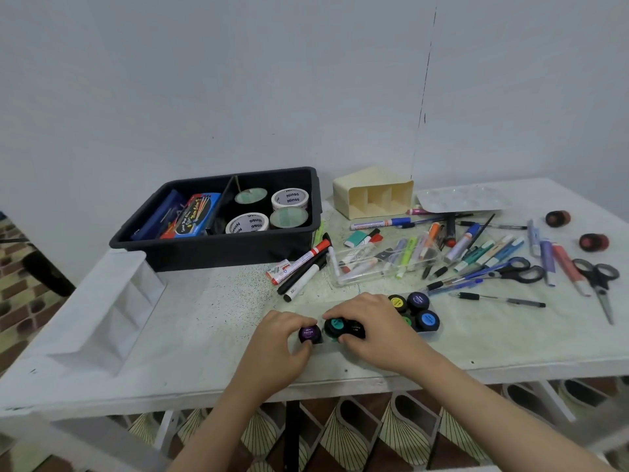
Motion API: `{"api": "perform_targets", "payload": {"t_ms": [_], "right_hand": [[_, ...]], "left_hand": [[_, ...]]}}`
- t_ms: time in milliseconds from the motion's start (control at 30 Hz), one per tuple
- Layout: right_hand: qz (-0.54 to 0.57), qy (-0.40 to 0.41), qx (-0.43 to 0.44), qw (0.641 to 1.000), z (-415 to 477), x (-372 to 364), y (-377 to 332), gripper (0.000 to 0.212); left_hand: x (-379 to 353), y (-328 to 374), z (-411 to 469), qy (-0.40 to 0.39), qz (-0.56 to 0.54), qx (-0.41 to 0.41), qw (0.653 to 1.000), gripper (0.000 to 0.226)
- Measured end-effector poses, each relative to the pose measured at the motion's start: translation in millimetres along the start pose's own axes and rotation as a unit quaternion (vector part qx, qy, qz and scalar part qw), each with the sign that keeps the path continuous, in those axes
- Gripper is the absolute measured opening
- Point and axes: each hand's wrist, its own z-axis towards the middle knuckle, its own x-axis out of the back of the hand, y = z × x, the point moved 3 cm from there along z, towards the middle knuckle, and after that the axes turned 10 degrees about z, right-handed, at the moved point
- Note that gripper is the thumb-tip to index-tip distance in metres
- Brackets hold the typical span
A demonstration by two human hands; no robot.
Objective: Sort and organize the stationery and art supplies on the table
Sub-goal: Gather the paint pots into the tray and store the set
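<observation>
my left hand gripping purple jar, right hand gripping teal jar, both near table front edge, white rack well left

We pinch a purple pot with our left hand and hold a teal pot with our right hand, both in front of the black bin. Inside the bin lie tapes; right of it, pens and scissors.
</observation>
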Motion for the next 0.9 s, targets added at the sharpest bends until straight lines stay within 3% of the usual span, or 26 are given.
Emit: {"api": "perform_targets", "payload": {"t_ms": [200,267,367,567,767,900], "right_hand": [[-0.062,-0.049,0.013,0.997,2,-3,-2,0.041],[-0.072,-0.047,0.008,0.996,-1,-5,0,0.042],[-0.104,-0.041,0.001,0.994,-12,-14,7,0.06],[-0.194,0.009,0.006,0.981,-33,-30,9,0.056],[-0.141,0.011,-0.031,0.989,-36,-32,11,0.055],[-0.105,0.009,-0.033,0.994,-32,-23,10,0.075]], "left_hand": [[-1,-2,0,0.01,-0.005,0.005,1.0,0.035],[-2,-3,-1,0.025,0.0,0.002,1.0,0.04],[-3,-5,-2,0.036,0.011,-0.004,0.999,0.042],[-6,-2,-3,0.035,0.018,-0.006,0.999,0.033],[-5,-1,-5,0.036,0.013,-0.018,0.999,0.043],[-8,0,-6,0.034,0.013,-0.023,0.999,0.045]]}}
